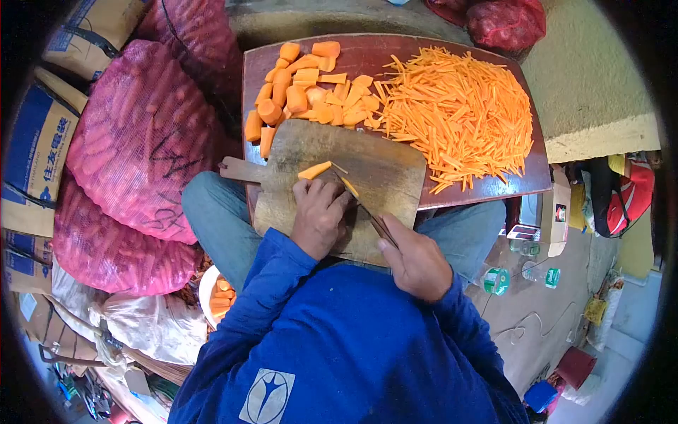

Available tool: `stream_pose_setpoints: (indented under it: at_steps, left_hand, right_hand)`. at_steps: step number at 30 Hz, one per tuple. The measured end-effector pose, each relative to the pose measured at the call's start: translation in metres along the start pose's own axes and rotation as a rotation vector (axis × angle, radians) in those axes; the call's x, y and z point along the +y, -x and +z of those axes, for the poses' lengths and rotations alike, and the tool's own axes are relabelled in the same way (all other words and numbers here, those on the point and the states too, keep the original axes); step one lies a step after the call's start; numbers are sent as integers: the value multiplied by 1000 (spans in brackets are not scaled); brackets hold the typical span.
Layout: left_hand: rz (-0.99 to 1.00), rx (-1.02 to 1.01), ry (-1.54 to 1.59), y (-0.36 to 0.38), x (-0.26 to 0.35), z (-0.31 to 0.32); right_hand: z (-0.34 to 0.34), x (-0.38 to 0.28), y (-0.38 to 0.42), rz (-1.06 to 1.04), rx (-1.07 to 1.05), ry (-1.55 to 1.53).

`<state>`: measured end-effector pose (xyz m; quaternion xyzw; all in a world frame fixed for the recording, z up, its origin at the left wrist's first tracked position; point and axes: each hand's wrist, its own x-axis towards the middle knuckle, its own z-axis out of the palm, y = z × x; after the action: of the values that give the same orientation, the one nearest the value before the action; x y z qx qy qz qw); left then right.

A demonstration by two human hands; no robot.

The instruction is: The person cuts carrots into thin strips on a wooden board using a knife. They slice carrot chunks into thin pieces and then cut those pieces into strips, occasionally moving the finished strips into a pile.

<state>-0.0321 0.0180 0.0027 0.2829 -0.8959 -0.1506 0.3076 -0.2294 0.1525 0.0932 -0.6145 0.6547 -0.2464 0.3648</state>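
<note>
A worn wooden cutting board (296, 152) rests over the near edge of the red table. Near its middle my left hand (320, 215) has its fingers curled down beside a carrot piece (315, 170); whether they grip it is hidden. My right hand (418, 260) is wrapped round the handle of a knife (367, 212), whose blade points up and left across the board. An orange sliver (349, 187) lies along the blade. Peeled carrot chunks (296, 98) are at the table's back left, and a large heap of carrot strips (462, 113) covers its right side.
The red table (494, 189) stands before my knees. Pink mesh sacks (141, 141) and cardboard boxes (42, 141) are stacked at the left. A white bowl of carrot pieces (206, 297) sits beside my left leg. Plastic bottles (496, 280) lie on the floor at the right.
</note>
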Motion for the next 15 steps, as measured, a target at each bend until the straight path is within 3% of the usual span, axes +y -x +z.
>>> stream_pose_setpoints:
  at_steps: [2, 5, 7, 15]
  left_hand:
    - [-12, 4, 1, -2, -2, -1]
    - [-35, -8, 47, 0, 0, 0]
    - [-41, 1, 39, -1, -1, 1]
    - [-59, 16, 34, -1, -1, 1]
  right_hand:
    - [-7, -5, 9, -56, 34, 11]
    - [-10, -9, 19, 80, -91, 35]
    - [5, 2, 5, -8, 8, 11]
    - [-7, -10, 13, 55, -60, -5]
